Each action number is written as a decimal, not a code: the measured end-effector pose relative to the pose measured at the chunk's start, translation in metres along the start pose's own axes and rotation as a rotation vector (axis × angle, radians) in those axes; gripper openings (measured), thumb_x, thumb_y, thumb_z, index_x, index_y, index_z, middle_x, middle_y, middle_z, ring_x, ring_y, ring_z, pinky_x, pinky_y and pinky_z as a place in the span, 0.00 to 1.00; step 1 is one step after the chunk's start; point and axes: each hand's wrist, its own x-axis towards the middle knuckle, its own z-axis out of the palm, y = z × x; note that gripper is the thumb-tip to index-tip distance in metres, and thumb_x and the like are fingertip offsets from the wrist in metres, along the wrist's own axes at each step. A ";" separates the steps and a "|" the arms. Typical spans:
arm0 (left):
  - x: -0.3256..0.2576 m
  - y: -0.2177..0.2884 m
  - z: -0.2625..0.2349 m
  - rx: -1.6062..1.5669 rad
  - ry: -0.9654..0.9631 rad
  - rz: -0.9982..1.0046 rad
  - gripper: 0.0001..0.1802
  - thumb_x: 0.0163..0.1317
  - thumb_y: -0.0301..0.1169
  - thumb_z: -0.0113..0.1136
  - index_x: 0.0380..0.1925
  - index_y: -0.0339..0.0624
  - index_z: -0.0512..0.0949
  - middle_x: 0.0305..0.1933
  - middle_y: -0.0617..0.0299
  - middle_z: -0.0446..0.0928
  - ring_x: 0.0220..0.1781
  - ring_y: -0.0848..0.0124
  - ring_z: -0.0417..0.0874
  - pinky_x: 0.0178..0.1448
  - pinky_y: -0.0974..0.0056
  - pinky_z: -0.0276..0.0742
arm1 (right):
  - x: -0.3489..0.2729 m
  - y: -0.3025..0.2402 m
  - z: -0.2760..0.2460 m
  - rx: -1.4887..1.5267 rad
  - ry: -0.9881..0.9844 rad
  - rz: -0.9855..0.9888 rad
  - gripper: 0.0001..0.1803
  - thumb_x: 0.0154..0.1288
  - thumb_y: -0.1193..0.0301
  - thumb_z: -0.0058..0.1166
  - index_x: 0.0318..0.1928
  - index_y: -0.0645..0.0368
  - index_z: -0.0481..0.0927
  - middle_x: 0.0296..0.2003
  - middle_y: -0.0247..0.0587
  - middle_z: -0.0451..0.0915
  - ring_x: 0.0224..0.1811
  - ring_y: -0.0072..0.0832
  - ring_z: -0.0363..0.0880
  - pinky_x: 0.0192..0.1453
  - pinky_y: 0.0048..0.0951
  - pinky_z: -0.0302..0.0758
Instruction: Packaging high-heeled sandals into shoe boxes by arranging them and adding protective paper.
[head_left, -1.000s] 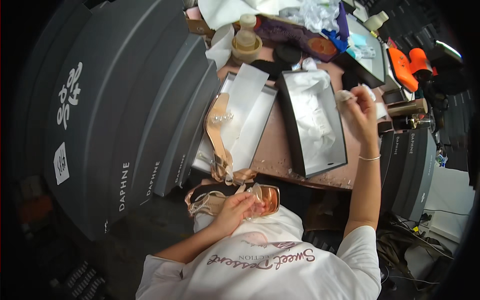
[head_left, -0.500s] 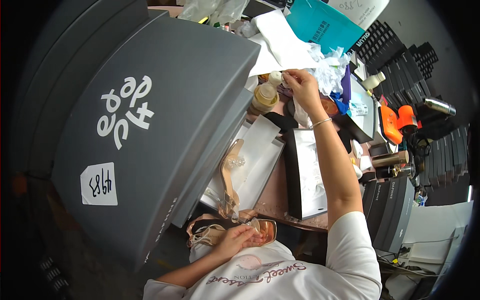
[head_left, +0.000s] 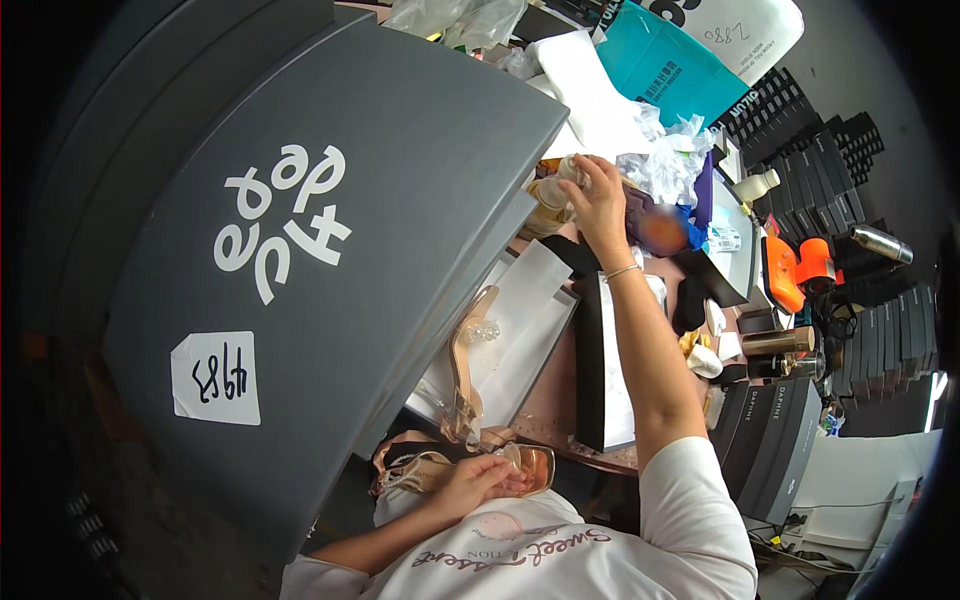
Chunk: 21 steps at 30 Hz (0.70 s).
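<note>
My left hand [head_left: 485,484] rests at my lap, fingers closed on a high-heeled sandal [head_left: 538,467] with a clear front strap and a shiny insole. Beside that hand lies the sandal's pale heel seat [head_left: 425,472] with thin straps. At the far side of the table my right hand [head_left: 597,200] has its thumb and fingers around the pale cap of a squat bottle [head_left: 548,205] holding yellowish contents. A second sandal [head_left: 463,355], nude with clear beads, lies in an open white-lined shoe box [head_left: 525,340] between my hands.
A big dark grey box [head_left: 330,300] fills the left side close to the table. Another open black box [head_left: 590,370] lies under my right forearm. Crumpled plastic [head_left: 675,165], a teal bag [head_left: 665,70], an orange tape dispenser [head_left: 782,270] and stacked shoe boxes [head_left: 765,440] stand around.
My right hand has moved slightly nearer, its fingers now around the bottle's cap rather than beside it. The view has shifted a little; my left hand keeps its hold on the sandal.
</note>
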 end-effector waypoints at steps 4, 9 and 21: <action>-0.001 0.001 0.002 0.035 -0.004 0.005 0.16 0.74 0.32 0.44 0.47 0.27 0.72 0.49 0.48 0.77 0.52 0.62 0.81 0.60 0.61 0.78 | -0.003 0.005 0.010 0.049 0.040 0.023 0.23 0.54 0.73 0.64 0.52 0.59 0.76 0.49 0.49 0.75 0.50 0.45 0.77 0.54 0.37 0.74; -0.007 0.003 0.005 0.061 0.013 0.011 0.15 0.74 0.32 0.44 0.49 0.29 0.71 0.50 0.49 0.77 0.53 0.63 0.81 0.59 0.61 0.78 | -0.003 0.003 0.004 0.035 0.077 -0.025 0.22 0.56 0.75 0.62 0.53 0.60 0.76 0.47 0.49 0.75 0.47 0.45 0.77 0.52 0.36 0.75; -0.004 -0.003 0.002 0.039 -0.034 0.014 0.14 0.74 0.32 0.43 0.47 0.30 0.71 0.49 0.51 0.77 0.53 0.63 0.81 0.59 0.61 0.79 | -0.055 0.085 -0.067 1.031 0.749 0.664 0.16 0.67 0.76 0.52 0.54 0.66 0.69 0.43 0.46 0.78 0.37 0.33 0.80 0.38 0.36 0.84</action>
